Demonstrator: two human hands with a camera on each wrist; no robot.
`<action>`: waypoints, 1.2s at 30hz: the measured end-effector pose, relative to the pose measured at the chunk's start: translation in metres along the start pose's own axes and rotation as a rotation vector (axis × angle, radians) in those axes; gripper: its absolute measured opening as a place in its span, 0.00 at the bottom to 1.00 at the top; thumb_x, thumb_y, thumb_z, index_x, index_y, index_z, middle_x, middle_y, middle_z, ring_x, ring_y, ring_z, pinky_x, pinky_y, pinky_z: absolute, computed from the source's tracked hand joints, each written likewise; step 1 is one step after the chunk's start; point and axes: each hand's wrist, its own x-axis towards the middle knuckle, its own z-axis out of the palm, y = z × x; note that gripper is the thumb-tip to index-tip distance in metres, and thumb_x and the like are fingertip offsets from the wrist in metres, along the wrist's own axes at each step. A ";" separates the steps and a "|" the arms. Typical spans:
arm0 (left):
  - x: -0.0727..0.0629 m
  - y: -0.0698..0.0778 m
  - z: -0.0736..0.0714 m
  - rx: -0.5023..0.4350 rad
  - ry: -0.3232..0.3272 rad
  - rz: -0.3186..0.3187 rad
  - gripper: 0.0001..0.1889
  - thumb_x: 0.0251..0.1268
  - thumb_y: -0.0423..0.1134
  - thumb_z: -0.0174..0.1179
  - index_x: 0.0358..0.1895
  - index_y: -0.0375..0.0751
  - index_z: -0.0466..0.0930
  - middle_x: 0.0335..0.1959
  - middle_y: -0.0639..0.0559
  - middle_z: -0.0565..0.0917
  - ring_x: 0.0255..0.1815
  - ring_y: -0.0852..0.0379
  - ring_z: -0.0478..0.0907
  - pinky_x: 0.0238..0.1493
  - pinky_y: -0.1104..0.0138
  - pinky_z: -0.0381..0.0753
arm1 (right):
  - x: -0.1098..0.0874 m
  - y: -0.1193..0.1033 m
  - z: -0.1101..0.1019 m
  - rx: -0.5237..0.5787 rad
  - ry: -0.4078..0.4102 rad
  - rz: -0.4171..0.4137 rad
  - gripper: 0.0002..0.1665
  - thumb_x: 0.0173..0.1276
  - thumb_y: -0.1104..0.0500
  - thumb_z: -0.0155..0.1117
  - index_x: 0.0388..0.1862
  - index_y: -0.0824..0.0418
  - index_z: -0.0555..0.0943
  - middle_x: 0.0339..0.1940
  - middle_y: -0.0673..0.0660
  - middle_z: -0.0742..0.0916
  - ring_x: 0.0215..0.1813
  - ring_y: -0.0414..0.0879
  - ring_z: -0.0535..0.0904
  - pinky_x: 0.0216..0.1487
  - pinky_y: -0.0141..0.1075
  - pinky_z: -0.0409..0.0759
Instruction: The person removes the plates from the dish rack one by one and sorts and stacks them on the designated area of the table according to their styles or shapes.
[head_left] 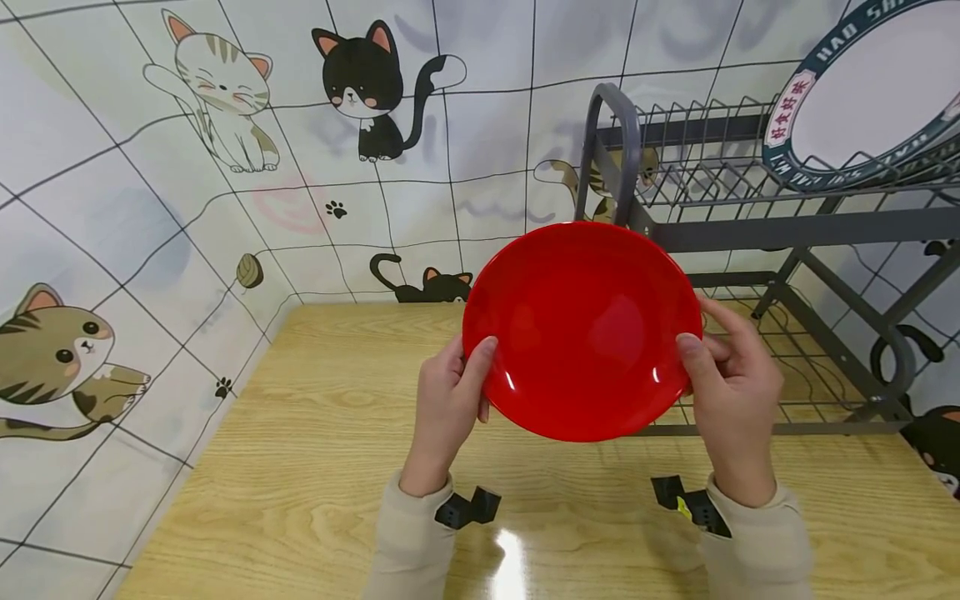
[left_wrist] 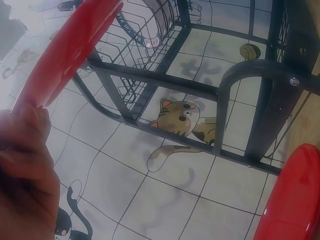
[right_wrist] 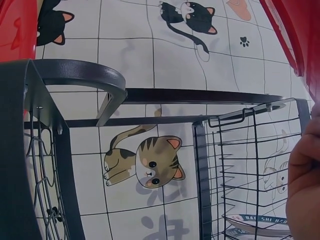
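Note:
A shiny red plate [head_left: 585, 333] is held up over the wooden table, its face turned to the head camera. My left hand [head_left: 446, 400] grips its left edge, thumb on the front and fingers partly hidden behind. At the opposite edge my right hand [head_left: 738, 392] pinches the rim, thumb in front and fingers behind. The plate overlaps the left end of a dark grey dish rack [head_left: 795, 229] in the head view. In the left wrist view the left hand [left_wrist: 25, 170] is at the red rim [left_wrist: 70, 50]; the right wrist view catches part of the right hand [right_wrist: 305, 185].
On the rack's upper wire tier leans a white plate [head_left: 877, 92] with a dark green lettered rim. The rack's lower wire shelf [head_left: 810, 367] stands low over the wooden table [head_left: 300, 467]. Tiled walls with cartoon cats [head_left: 367, 92] close in the back and left.

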 end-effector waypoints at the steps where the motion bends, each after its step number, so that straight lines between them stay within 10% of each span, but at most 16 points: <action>1: 0.001 -0.002 0.000 0.002 0.001 -0.003 0.12 0.65 0.38 0.50 0.46 0.34 0.74 0.19 0.48 0.79 0.08 0.57 0.70 0.14 0.68 0.74 | 0.001 0.000 0.000 -0.005 0.006 0.005 0.23 0.60 0.72 0.57 0.56 0.68 0.71 0.30 0.53 0.85 0.23 0.39 0.80 0.26 0.25 0.76; 10: 0.002 -0.025 -0.003 -0.001 0.018 -0.037 0.14 0.65 0.43 0.50 0.49 0.40 0.73 0.18 0.50 0.78 0.07 0.55 0.69 0.12 0.67 0.74 | 0.007 0.003 -0.006 0.107 0.076 -0.014 0.22 0.64 0.70 0.51 0.58 0.68 0.68 0.18 0.58 0.79 0.17 0.42 0.69 0.19 0.24 0.70; 18: 0.003 -0.004 -0.007 -0.010 0.045 -0.099 0.13 0.66 0.41 0.49 0.46 0.35 0.73 0.15 0.47 0.76 0.08 0.47 0.69 0.13 0.70 0.72 | 0.009 0.001 -0.011 0.185 0.152 -0.037 0.21 0.64 0.69 0.49 0.57 0.69 0.67 0.17 0.59 0.77 0.16 0.42 0.68 0.16 0.25 0.67; 27: 0.007 -0.032 -0.007 -0.073 0.105 -0.152 0.15 0.64 0.48 0.50 0.45 0.41 0.74 0.16 0.46 0.77 0.07 0.52 0.67 0.12 0.70 0.71 | 0.015 0.000 -0.015 0.352 0.264 -0.096 0.20 0.62 0.69 0.53 0.54 0.75 0.67 0.16 0.62 0.77 0.13 0.43 0.67 0.13 0.27 0.62; 36: 0.008 -0.052 -0.004 -0.098 0.178 -0.214 0.20 0.60 0.57 0.51 0.41 0.43 0.75 0.16 0.45 0.77 0.06 0.49 0.66 0.10 0.71 0.68 | 0.030 -0.001 -0.034 0.089 0.347 -0.124 0.20 0.63 0.66 0.51 0.54 0.70 0.68 0.17 0.58 0.78 0.15 0.40 0.68 0.18 0.25 0.66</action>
